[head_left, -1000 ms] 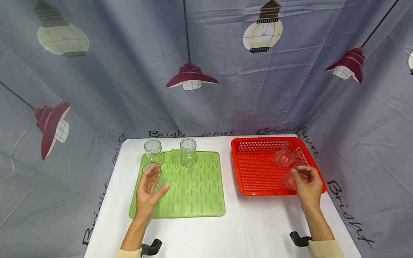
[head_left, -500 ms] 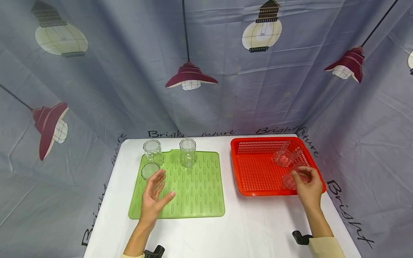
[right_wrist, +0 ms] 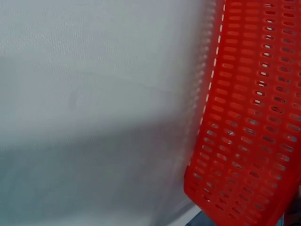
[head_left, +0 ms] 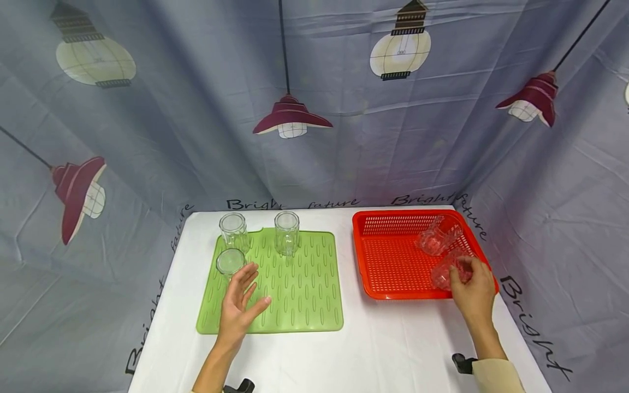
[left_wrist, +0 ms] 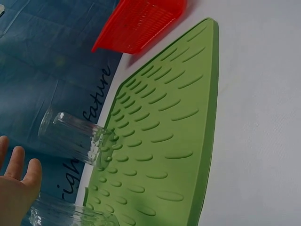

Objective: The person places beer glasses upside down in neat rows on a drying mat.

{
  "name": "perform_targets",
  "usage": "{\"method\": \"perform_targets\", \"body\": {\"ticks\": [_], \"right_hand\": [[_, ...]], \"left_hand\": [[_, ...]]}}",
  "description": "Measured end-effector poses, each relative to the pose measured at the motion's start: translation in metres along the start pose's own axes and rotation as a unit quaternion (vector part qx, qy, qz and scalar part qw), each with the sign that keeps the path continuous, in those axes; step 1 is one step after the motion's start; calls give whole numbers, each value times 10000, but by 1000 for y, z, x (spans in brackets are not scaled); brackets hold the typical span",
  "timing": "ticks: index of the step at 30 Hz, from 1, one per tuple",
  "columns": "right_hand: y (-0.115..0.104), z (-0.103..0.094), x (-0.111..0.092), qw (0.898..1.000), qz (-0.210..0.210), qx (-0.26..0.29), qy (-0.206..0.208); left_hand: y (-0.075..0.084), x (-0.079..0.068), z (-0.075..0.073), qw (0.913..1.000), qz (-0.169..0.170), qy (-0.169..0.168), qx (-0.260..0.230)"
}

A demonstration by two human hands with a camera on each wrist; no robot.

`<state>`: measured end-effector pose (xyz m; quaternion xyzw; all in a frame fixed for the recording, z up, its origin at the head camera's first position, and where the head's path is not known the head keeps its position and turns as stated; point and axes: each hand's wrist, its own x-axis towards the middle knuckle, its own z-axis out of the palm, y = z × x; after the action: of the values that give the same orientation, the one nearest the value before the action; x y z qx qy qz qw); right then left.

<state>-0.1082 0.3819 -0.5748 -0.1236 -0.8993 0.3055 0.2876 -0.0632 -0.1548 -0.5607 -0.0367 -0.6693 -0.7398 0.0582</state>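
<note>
My right hand (head_left: 474, 292) reaches over the near right rim of the red basket (head_left: 388, 295), thumb and fingers pinching a clear drinking glass (head_left: 442, 275) that lies inside. Behind it a second glass (head_left: 434, 240) lies tilted in the basket. My left hand (head_left: 237, 311), fingers extended and thumb spread, hovers above the green mat (head_left: 300, 305) and holds nothing. Three glasses stand on that mat: one at the back left (head_left: 235, 232), another at the back (head_left: 286, 233), and a nearer glass (head_left: 230, 262) partly hidden by the left hand. The right wrist view does not show the hand.
A white table (head_left: 363, 349) carries the mat on the left and the basket on the right. Grey printed curtains (head_left: 314, 164) hang close behind and on both sides. The slotted basket wall (right_wrist: 249, 113) fills the right of the right wrist view.
My left hand has drawn away from the nearer glass on the mat, moving right and toward me. The right hand has stayed at the glass in the basket, shifting slightly.
</note>
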Motion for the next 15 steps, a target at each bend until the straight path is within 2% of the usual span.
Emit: {"method": "perform_targets", "body": {"ticks": [15], "right_hand": [[3,3,-2,9994,82,-328,-85]], "left_hand": [[-1,-4,1,9999,-149,5,21]]}}
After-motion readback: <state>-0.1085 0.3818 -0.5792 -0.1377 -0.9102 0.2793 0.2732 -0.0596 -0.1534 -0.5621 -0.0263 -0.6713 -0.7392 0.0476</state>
